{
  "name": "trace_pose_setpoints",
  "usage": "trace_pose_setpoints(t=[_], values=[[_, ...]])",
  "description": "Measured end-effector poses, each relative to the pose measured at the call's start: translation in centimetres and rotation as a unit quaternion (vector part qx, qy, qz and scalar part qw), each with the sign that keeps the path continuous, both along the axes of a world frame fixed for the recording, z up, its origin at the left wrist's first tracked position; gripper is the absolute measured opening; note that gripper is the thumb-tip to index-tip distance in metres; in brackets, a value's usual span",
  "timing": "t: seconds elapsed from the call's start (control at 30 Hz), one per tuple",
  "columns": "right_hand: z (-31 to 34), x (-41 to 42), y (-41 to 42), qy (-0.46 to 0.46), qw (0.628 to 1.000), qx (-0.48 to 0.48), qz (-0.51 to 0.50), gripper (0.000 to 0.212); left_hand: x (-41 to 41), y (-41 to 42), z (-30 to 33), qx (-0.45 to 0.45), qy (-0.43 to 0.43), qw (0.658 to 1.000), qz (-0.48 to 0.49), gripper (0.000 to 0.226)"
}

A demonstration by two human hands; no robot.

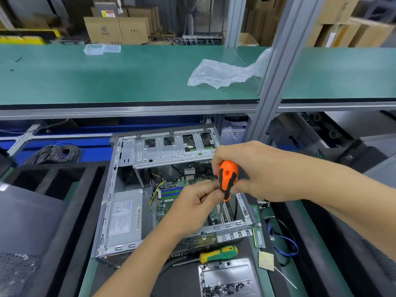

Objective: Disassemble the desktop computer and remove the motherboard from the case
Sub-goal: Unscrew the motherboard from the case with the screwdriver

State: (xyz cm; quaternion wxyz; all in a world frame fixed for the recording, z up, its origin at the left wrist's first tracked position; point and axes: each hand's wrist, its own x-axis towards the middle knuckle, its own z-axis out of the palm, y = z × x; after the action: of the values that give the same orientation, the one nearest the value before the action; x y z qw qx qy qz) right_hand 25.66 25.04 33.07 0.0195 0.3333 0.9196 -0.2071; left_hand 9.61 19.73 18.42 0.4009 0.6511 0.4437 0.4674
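An open desktop case point(111, 189) lies on the bench with its green motherboard point(169, 202) inside, partly hidden by my hands. My right hand point(252, 172) grips the orange-and-black handle of a screwdriver point(227, 179), whose shaft points down into the case. My left hand point(197, 202) pinches the lower end of that handle with thumb and fingers. A silver power supply point(126, 217) fills the case's left side, and a metal drive cage point(171, 148) spans the far end.
A green-and-yellow screwdriver point(218, 252) lies in front of the case beside a metal tray point(227, 275) holding several screws. A memory stick point(259, 236) and blue cable point(285, 243) lie to the right. A plastic bag point(225, 73) rests on the upper green shelf.
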Motion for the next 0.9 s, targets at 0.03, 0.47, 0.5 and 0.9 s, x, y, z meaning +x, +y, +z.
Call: trace_pose_setpoints(t=[0.03, 0.47, 0.5, 0.9], values=[[0.0, 0.1, 0.0, -0.005, 1.000, -0.005, 0.003, 0.037, 0.0, 0.1, 0.2, 0.003, 0.009, 1.000, -0.004, 0.019], [0.2, -0.5, -0.7, -0.017, 0.991, 0.129, 0.031, 0.019, 0.5, -0.5, 0.5, 0.016, 0.007, 0.994, 0.108, 0.026], [0.4, -0.5, -0.7, -0.018, 0.993, 0.113, 0.036, 0.017, 0.5, -0.7, 0.6, 0.020, 0.015, 0.995, 0.092, 0.016], [0.4, -1.2, -1.0, -0.130, 0.973, 0.190, -0.017, 0.064, 1.8, -0.4, 0.2, 0.006, 0.040, 0.984, 0.176, 0.050]])
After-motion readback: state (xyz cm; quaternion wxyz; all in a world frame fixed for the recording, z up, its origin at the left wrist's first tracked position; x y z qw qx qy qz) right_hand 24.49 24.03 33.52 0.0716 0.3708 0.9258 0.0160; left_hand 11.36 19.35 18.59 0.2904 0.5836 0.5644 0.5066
